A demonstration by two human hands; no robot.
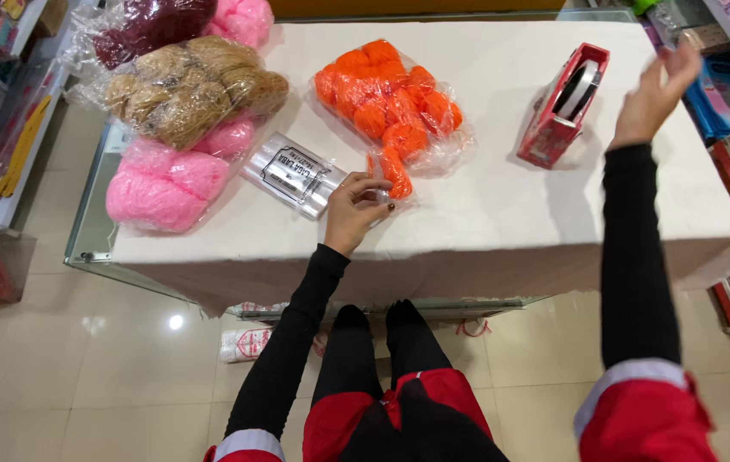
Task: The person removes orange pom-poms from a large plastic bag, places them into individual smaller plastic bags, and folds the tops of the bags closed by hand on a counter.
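Observation:
My left hand (353, 209) rests on the white table (502, 214), its fingers pinched on the near end of a clear bag of orange yarn skeins (386, 98). One orange skein (394, 174) lies right by the fingertips. My right hand (652, 96) is raised above the table's right side with fingers spread, holding nothing. It hovers just right of a red tape dispenser (562, 104) that stands on the table.
A stack of clear plastic bags (292, 174) lies left of my left hand. Bagged yarn sits at the far left: pink (164, 182), tan (189, 85), maroon (151, 26). Shelves with goods line both sides. A packet (245, 344) lies on the tiled floor.

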